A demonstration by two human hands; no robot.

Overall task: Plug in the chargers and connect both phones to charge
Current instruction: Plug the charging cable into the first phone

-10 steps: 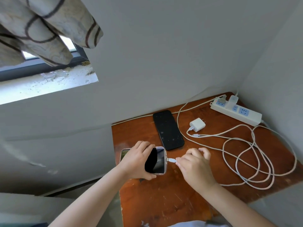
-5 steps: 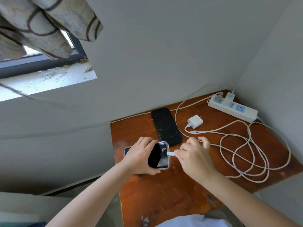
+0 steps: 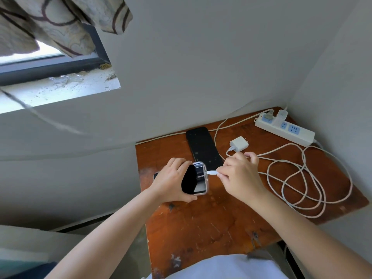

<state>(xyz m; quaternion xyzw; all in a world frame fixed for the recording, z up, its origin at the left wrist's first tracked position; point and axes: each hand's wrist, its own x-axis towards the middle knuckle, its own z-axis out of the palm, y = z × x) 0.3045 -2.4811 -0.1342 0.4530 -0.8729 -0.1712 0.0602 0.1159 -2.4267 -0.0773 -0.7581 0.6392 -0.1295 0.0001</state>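
Note:
My left hand [image 3: 171, 181] grips a phone in a clear case [image 3: 198, 178] just above the wooden table [image 3: 201, 224]. My right hand [image 3: 238, 176] pinches the white cable plug [image 3: 212, 172], whose tip meets the phone's bottom edge. A second black phone [image 3: 203, 149] lies flat behind. A white charger brick [image 3: 239, 143] lies loose on the table beside it, its cable [image 3: 298, 178] coiled at the right. A white power strip [image 3: 285, 127] sits at the far right corner, with another white charger [image 3: 281, 115] plugged in.
Grey walls close in the table behind and at the right. A window sill [image 3: 60, 89] and a patterned curtain [image 3: 60, 21] are at the upper left. The table's left edge drops off near my left wrist.
The cable plug has closed the gap to the phone's bottom edge and now touches it. Both hands and the phone sit slightly farther back on the table.

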